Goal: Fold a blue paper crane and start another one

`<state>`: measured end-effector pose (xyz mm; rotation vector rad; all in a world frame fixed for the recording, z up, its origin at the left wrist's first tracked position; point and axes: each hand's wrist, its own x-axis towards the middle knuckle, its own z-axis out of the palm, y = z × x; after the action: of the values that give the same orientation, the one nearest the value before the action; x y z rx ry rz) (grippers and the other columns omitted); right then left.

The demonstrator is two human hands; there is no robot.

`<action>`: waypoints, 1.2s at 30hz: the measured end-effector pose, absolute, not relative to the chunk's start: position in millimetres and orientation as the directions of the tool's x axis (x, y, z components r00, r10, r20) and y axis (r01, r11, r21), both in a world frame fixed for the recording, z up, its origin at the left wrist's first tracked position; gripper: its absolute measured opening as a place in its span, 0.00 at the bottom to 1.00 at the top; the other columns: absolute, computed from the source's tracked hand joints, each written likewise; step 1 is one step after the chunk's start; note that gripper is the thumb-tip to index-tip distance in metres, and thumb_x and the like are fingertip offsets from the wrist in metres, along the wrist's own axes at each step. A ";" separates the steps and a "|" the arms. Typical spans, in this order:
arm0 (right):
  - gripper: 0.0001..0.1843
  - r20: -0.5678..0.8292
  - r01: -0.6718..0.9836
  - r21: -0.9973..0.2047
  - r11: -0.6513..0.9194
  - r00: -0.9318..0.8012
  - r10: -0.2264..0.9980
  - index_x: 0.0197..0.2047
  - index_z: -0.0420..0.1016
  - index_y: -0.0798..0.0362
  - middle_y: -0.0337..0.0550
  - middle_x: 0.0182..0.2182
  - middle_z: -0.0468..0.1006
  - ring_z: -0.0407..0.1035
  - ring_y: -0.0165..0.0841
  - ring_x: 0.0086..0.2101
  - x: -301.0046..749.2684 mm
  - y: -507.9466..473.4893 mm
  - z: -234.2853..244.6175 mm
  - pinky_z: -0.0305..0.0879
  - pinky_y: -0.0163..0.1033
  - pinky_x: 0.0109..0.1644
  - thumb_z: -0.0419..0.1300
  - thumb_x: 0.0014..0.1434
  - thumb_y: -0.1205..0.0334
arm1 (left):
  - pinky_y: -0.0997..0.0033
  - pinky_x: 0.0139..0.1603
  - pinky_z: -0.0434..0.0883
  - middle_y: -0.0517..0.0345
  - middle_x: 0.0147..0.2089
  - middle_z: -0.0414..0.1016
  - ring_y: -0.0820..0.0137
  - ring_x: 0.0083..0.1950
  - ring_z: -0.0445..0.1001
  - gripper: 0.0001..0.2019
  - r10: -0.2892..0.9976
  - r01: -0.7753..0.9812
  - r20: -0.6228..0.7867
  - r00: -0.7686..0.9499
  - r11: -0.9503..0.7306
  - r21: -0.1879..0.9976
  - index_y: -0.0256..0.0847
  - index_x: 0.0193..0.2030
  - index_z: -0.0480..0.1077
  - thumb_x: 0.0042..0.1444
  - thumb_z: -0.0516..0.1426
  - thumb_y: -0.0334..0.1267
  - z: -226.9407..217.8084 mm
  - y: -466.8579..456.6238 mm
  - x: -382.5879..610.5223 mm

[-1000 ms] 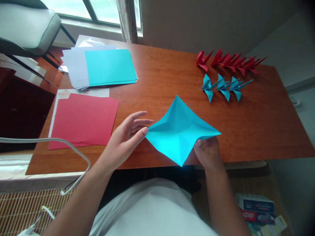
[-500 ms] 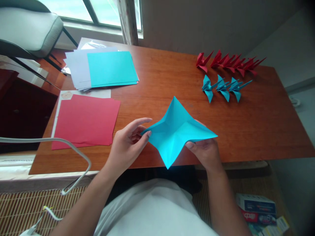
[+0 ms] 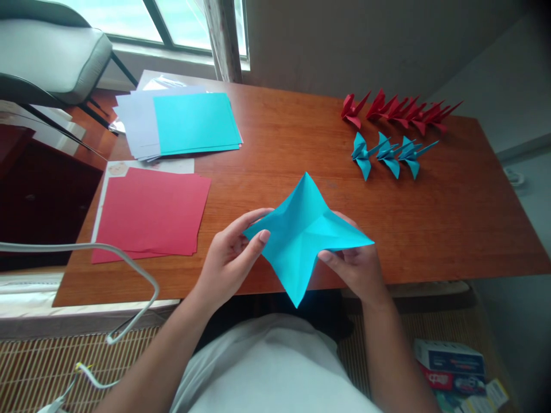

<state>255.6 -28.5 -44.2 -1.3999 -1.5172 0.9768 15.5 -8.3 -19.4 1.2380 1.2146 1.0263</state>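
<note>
A creased sheet of blue origami paper [image 3: 299, 232] is held up above the table's near edge, its four corners drawn out like a star. My left hand [image 3: 230, 252] grips its left corner, thumb on top and fingers beneath. On the other side my right hand [image 3: 355, 267] pinches the right part, with the thumb at the near edge and the fingers mostly hidden under the paper. One corner points away from me and another points toward my body.
Folded red paper cranes [image 3: 404, 112] stand in a row at the back right, with blue paper cranes [image 3: 387, 155] before them. Red sheets [image 3: 150, 212] and blue sheets [image 3: 198, 123] lie on the table's [image 3: 465, 218] left side. A white cable [image 3: 129, 261] curves at the left.
My left hand has shifted slightly inward along the paper. The right corner has moved a little left, and the near corner now dips closer to my body.
</note>
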 end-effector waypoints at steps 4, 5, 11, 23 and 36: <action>0.32 0.020 0.268 -0.963 0.026 -0.024 1.000 0.60 0.72 0.45 0.47 0.56 0.78 0.73 0.46 0.56 254.3 -30.3 -49.7 0.71 0.53 0.61 0.72 0.54 0.51 | 0.70 0.37 0.74 0.55 0.39 0.80 0.64 0.39 0.76 0.11 0.992 0.051 -0.113 0.063 0.110 0.993 0.40 0.44 0.78 0.59 0.64 0.43 -23.7 -9.7 15.8; 0.32 0.016 0.255 -0.967 0.022 -0.022 1.000 0.60 0.72 0.45 0.47 0.56 0.78 0.73 0.46 0.56 253.7 -30.8 -50.3 0.71 0.53 0.61 0.72 0.53 0.52 | 0.70 0.36 0.74 0.56 0.36 0.79 0.66 0.37 0.75 0.09 0.992 0.057 -0.115 0.049 0.113 0.992 0.40 0.40 0.78 0.59 0.64 0.43 -24.8 -10.2 15.6; 0.37 -0.004 0.245 -0.970 0.006 -0.042 0.999 0.65 0.66 0.43 0.47 0.63 0.72 0.69 0.46 0.60 250.8 -31.2 -41.4 0.69 0.53 0.64 0.72 0.54 0.54 | 0.73 0.27 0.65 0.61 0.25 0.71 0.72 0.27 0.66 0.11 0.984 0.079 -0.169 0.057 0.165 0.983 0.39 0.30 0.74 0.58 0.64 0.43 -25.8 -11.2 16.5; 0.34 0.089 0.367 -0.922 0.122 -0.106 0.990 0.64 0.68 0.40 0.44 0.61 0.73 0.68 0.46 0.60 253.3 -30.1 -40.7 0.69 0.53 0.63 0.71 0.55 0.56 | 0.74 0.25 0.63 0.63 0.22 0.65 0.74 0.25 0.62 0.16 0.973 0.026 -0.204 0.106 0.202 0.979 0.40 0.23 0.66 0.58 0.64 0.43 -19.1 -12.4 23.1; 0.33 0.076 0.403 -0.908 0.113 -0.107 0.991 0.63 0.70 0.42 0.46 0.59 0.76 0.71 0.46 0.57 250.3 -27.4 -36.8 0.71 0.53 0.61 0.71 0.55 0.55 | 0.73 0.33 0.70 0.57 0.32 0.76 0.69 0.33 0.71 0.10 0.957 0.094 -0.096 0.274 0.073 0.993 0.40 0.30 0.74 0.62 0.60 0.41 -14.4 -13.3 18.4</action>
<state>250.3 -27.4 -36.8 -1.3903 -1.6264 0.9719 18.4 -13.3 -14.4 1.3259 1.0970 0.8980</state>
